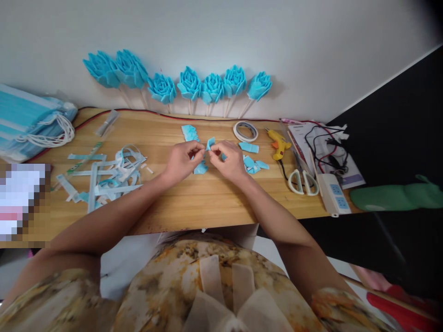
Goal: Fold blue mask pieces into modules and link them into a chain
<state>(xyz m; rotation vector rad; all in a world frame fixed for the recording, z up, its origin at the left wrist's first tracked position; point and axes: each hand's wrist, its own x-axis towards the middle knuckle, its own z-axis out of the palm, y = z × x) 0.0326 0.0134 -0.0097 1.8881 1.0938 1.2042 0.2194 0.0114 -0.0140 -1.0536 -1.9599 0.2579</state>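
Between my two hands, over the middle of the wooden table (pixel 166 203), is a small blue fabric piece (pixel 211 143). My left hand (pixel 184 160) pinches its left side, and my right hand (pixel 227 157) pinches it from the right. Just behind my left hand lies a row of folded blue pieces (pixel 190 133). Another blue piece (pixel 200 168) shows beneath the hands, partly covered by them. Beside my right hand are a flat blue strip (pixel 249 147) and a loose heap of cut blue pieces (pixel 255 165).
Blue fabric flowers (pixel 189 84) on sticks lean along the wall. Tape roll (pixel 245 132), yellow glue gun (pixel 278 144), scissors (pixel 303 181), power strip (pixel 334 193) and green bottle (pixel 394 197) are right. Left are scrap strips (pixel 93 180) and a mask pack (pixel 27 115).
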